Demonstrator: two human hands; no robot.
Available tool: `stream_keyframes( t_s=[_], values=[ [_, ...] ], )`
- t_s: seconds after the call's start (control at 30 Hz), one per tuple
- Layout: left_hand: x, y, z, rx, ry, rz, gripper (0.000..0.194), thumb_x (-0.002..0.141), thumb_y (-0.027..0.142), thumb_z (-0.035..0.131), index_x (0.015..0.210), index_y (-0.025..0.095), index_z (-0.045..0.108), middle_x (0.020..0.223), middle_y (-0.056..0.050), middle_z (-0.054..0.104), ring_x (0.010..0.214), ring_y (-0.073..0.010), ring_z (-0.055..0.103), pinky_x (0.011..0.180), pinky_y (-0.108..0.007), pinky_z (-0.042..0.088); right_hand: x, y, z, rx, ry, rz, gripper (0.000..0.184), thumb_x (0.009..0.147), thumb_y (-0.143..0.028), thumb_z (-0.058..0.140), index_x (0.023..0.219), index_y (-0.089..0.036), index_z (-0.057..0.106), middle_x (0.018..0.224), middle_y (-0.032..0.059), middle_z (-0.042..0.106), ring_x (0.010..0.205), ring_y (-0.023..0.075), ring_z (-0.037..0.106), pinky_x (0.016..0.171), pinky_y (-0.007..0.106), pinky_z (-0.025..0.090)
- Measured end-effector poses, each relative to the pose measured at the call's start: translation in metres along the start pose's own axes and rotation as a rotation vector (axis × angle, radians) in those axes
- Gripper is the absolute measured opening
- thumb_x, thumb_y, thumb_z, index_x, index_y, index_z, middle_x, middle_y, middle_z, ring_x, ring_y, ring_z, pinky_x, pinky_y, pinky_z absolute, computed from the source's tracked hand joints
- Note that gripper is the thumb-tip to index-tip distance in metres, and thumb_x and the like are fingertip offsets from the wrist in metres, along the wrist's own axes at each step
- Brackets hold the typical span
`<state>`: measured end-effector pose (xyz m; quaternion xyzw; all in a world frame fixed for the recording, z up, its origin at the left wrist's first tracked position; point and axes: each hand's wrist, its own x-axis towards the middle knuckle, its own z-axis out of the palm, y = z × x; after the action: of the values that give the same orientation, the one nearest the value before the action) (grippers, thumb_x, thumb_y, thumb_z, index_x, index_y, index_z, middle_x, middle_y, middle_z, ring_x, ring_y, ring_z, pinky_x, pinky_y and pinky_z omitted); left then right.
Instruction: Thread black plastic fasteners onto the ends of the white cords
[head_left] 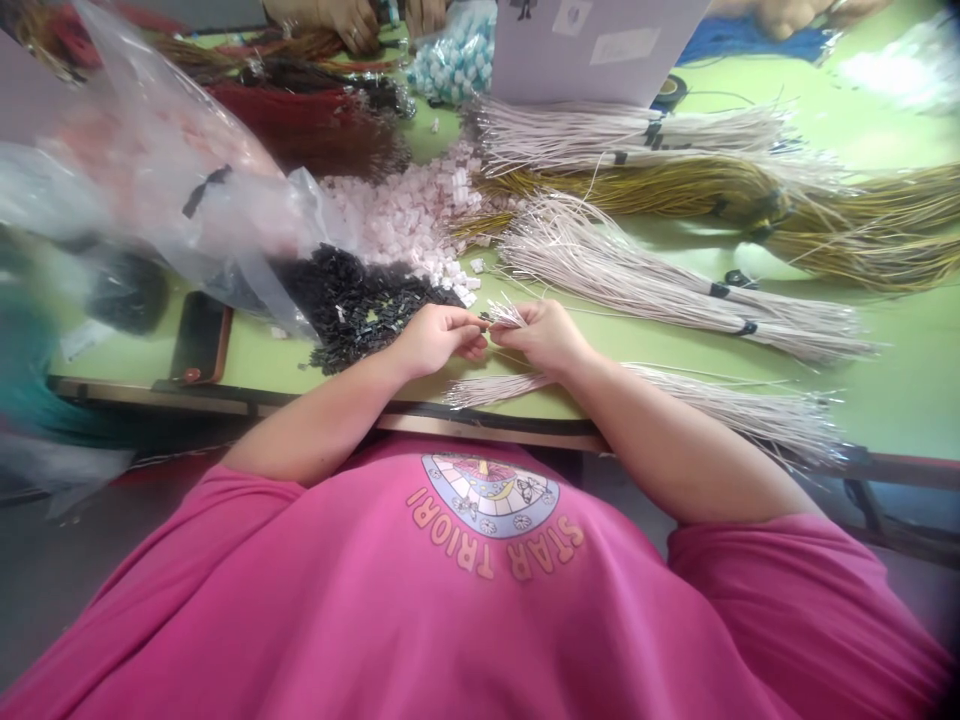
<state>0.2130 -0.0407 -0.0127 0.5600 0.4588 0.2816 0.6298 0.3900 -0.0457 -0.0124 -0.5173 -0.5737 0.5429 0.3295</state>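
Observation:
My right hand (551, 335) is closed round a small bunch of white wires (507, 314), whose tips stick out toward the left. Thumb and fingers of my left hand (442, 338) are pinched together right at those tips. A tiny dark piece (486, 321) shows at the left fingertips; it looks like one of the black connector housings (367, 305) heaped just left of that hand. Under my right wrist lies another bundle of white wires (495, 388), along the table's near edge.
Pale pink housings (420, 205) are piled behind the black ones. Tied white wire bundles (637, 270) and yellow-green wires (660, 190) lie to the right. At left are a clear plastic bag (172, 170) and a phone-like dark object (202, 338). Another person's hands (352, 22) are across the table (900, 380).

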Motion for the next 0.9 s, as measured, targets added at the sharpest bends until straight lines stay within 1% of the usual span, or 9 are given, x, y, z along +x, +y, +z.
stream_keyframes(
  t_s=[0.1,0.17,0.23,0.47,0.57,0.67,0.77,0.83,0.9],
  values=[
    [-0.0009,0.0006,-0.0016,0.006,0.014,-0.002,0.022,0.075,0.024,0.063,0.091,0.009,0.066,0.074,-0.006,0.069,0.061,-0.0110,0.063,0.064,-0.026,0.053,-0.0004,-0.0021,-0.0018,0.034,-0.024,0.031,0.017,0.057,-0.024,0.064,0.068,-0.011,0.066,0.058,-0.0006,0.056,0.054,0.0087,0.044,0.052,0.022,0.033],
    [-0.0011,-0.0004,-0.0029,0.006,0.017,-0.001,0.022,0.075,0.024,0.064,0.091,0.010,0.066,0.074,-0.006,0.069,0.061,-0.0110,0.063,0.064,-0.026,0.053,-0.0006,-0.0028,-0.0032,0.024,-0.046,0.042,0.020,0.059,-0.026,0.063,0.070,-0.010,0.066,0.058,-0.0004,0.056,0.053,0.0087,0.044,0.052,0.022,0.032],
    [-0.0010,-0.0012,-0.0036,0.007,0.017,-0.003,0.022,0.075,0.024,0.064,0.091,0.010,0.066,0.074,-0.007,0.069,0.060,-0.0111,0.063,0.064,-0.027,0.053,-0.0007,-0.0027,-0.0041,-0.001,-0.040,0.047,0.021,0.060,-0.027,0.062,0.072,-0.010,0.067,0.057,-0.0005,0.055,0.053,0.0087,0.043,0.051,0.022,0.031],
    [-0.0029,0.0051,0.0002,-0.013,0.000,-0.031,0.018,0.076,0.020,0.061,0.090,0.008,0.065,0.071,-0.006,0.068,0.058,-0.0111,0.063,0.064,-0.027,0.053,-0.0013,-0.0009,-0.0018,-0.047,-0.036,-0.003,0.016,0.062,-0.026,0.058,0.066,-0.011,0.063,0.053,-0.0030,0.049,0.050,0.0064,0.037,0.048,0.021,0.028],
    [-0.0030,0.0061,0.0026,-0.014,-0.011,-0.028,0.015,0.077,0.018,0.060,0.086,0.008,0.066,0.071,-0.006,0.068,0.060,-0.0113,0.063,0.064,-0.026,0.053,-0.0013,-0.0006,-0.0006,-0.047,-0.049,-0.002,0.017,0.062,-0.026,0.058,0.069,-0.011,0.065,0.054,-0.0028,0.052,0.049,0.0064,0.038,0.048,0.021,0.028],
    [-0.0020,0.0042,0.0040,0.016,-0.014,-0.011,0.014,0.077,0.019,0.059,0.084,0.009,0.066,0.071,-0.007,0.068,0.062,-0.0121,0.064,0.065,-0.026,0.053,-0.0011,-0.0005,0.0000,-0.034,-0.077,-0.008,0.017,0.064,-0.026,0.057,0.069,-0.012,0.065,0.059,-0.0011,0.057,0.052,0.0078,0.043,0.049,0.021,0.032],
    [-0.0017,0.0024,0.0027,0.057,-0.012,0.011,0.018,0.078,0.020,0.058,0.090,0.010,0.066,0.073,-0.006,0.068,0.064,-0.0126,0.064,0.066,-0.027,0.053,-0.0008,-0.0009,0.0000,-0.018,-0.095,-0.005,0.016,0.064,-0.026,0.058,0.069,-0.013,0.066,0.062,0.0003,0.059,0.054,0.0094,0.047,0.051,0.022,0.035],
    [-0.0025,0.0026,-0.0006,0.123,-0.010,0.025,0.021,0.079,0.023,0.057,0.094,0.012,0.066,0.074,-0.006,0.068,0.063,-0.0124,0.064,0.066,-0.027,0.052,-0.0004,-0.0013,-0.0008,-0.018,-0.079,0.011,0.017,0.063,-0.028,0.060,0.070,-0.013,0.066,0.060,0.0003,0.059,0.054,0.0101,0.047,0.051,0.022,0.035],
    [-0.0039,0.0038,-0.0053,0.247,-0.001,0.041,0.023,0.079,0.027,0.056,0.093,0.013,0.066,0.073,-0.006,0.068,0.062,-0.0125,0.062,0.065,-0.027,0.051,0.0001,-0.0015,-0.0021,-0.032,-0.049,0.030,0.020,0.062,-0.031,0.062,0.072,-0.013,0.067,0.058,0.0002,0.058,0.054,0.0107,0.048,0.050,0.023,0.035]
  ],
)
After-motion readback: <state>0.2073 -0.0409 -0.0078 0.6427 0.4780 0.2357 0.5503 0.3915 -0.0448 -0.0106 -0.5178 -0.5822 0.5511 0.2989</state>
